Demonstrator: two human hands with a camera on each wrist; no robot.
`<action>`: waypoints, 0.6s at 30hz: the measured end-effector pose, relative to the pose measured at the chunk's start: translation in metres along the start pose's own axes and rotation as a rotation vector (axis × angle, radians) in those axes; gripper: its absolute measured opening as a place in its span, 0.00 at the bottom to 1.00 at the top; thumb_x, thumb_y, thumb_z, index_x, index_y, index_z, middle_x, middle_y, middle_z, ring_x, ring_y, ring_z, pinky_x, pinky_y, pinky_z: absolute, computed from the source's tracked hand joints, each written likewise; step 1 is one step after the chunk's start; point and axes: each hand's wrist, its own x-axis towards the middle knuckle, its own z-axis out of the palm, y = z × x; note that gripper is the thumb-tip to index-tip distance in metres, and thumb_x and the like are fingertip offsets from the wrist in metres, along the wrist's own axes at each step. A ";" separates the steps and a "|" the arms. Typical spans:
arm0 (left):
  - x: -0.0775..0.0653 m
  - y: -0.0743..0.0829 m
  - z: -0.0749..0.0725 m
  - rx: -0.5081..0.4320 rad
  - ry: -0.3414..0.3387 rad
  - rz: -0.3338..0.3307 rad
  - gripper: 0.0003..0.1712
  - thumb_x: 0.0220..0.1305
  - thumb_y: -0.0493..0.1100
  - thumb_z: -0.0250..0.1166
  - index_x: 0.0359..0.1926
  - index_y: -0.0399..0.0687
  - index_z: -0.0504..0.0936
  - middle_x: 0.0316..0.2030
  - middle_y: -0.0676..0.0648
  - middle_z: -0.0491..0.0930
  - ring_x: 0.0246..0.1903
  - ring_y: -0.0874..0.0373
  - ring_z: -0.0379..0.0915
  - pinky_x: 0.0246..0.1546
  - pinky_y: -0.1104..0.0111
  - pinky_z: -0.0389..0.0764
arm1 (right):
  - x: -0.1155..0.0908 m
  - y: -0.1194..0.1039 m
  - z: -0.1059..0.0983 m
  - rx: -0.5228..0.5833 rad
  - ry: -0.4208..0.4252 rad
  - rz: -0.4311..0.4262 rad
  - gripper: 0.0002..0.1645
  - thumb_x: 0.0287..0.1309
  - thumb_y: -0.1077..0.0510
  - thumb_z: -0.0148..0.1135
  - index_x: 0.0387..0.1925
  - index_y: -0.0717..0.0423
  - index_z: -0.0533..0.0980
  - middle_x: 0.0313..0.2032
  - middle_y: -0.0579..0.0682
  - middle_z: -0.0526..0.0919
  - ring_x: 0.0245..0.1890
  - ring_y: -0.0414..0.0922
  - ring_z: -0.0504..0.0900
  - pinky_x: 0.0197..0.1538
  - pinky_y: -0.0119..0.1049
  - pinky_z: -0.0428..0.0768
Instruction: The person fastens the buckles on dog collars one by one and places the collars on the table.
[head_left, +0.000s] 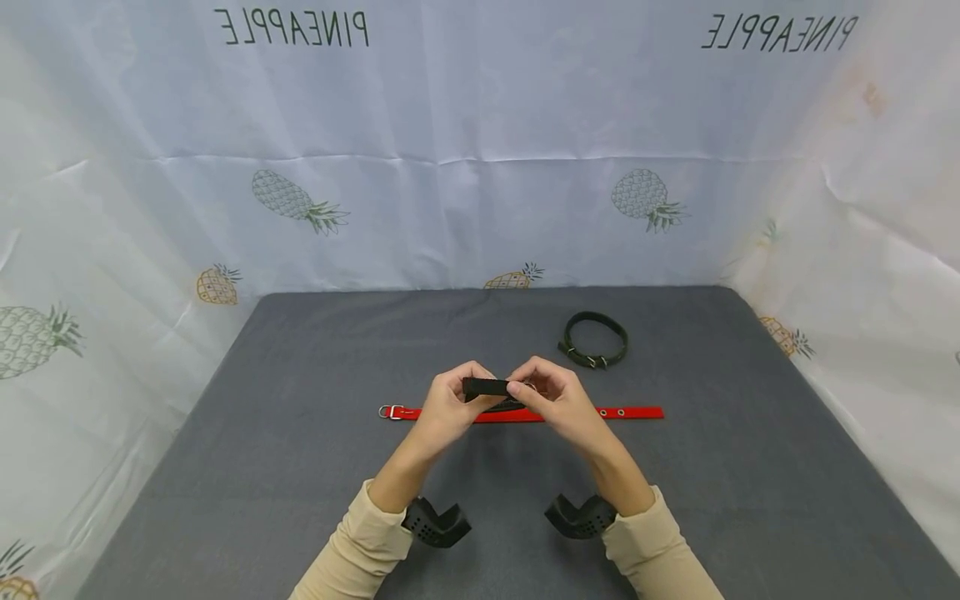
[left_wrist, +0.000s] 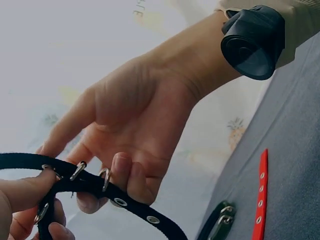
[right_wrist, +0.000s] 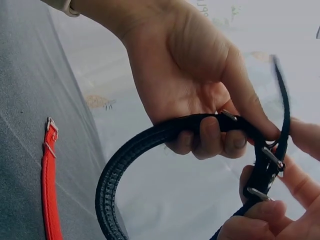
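Both hands hold a black buckled collar (head_left: 486, 387) above the table. In the right wrist view, the left hand (right_wrist: 185, 65) curls its fingers round the collar's band (right_wrist: 107, 195), with the thumb near the buckle (right_wrist: 272, 159). The strap's thin end sticks upward through there. The right hand (left_wrist: 140, 100) pinches the strap by the metal rings in the left wrist view, with eyelets (left_wrist: 153, 219) along the band beyond it. From the head view, the left hand (head_left: 448, 406) and right hand (head_left: 561, 406) nearly meet, hiding most of the collar.
Beneath the hands a red collar (head_left: 637, 412) lies flat, its buckle (head_left: 392, 412) at the left end. A dark green collar (head_left: 624, 340), buckled into a loop, lies behind the right hand. A grey cloth covers the table (head_left: 300, 358); pineapple-printed curtains (head_left: 450, 100) surround its back and sides.
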 end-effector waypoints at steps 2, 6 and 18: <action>0.001 -0.001 0.001 0.011 -0.005 0.008 0.09 0.59 0.31 0.65 0.35 0.25 0.76 0.31 0.58 0.81 0.34 0.71 0.76 0.40 0.75 0.79 | -0.001 0.000 0.000 -0.011 0.006 0.006 0.08 0.66 0.59 0.57 0.40 0.62 0.74 0.32 0.37 0.76 0.28 0.38 0.69 0.33 0.31 0.70; 0.002 -0.001 0.003 -0.005 -0.021 0.025 0.10 0.62 0.31 0.63 0.40 0.24 0.78 0.38 0.32 0.81 0.37 0.72 0.77 0.43 0.75 0.81 | -0.001 -0.002 0.000 0.003 0.026 0.022 0.02 0.66 0.61 0.56 0.39 0.55 0.73 0.32 0.37 0.74 0.25 0.39 0.66 0.30 0.32 0.68; -0.003 0.001 0.006 -0.010 -0.039 0.071 0.14 0.61 0.33 0.65 0.47 0.32 0.79 0.43 0.30 0.78 0.34 0.68 0.79 0.38 0.75 0.83 | 0.000 0.000 -0.003 0.056 0.025 0.028 0.04 0.69 0.63 0.51 0.37 0.51 0.69 0.29 0.37 0.72 0.20 0.43 0.61 0.25 0.35 0.63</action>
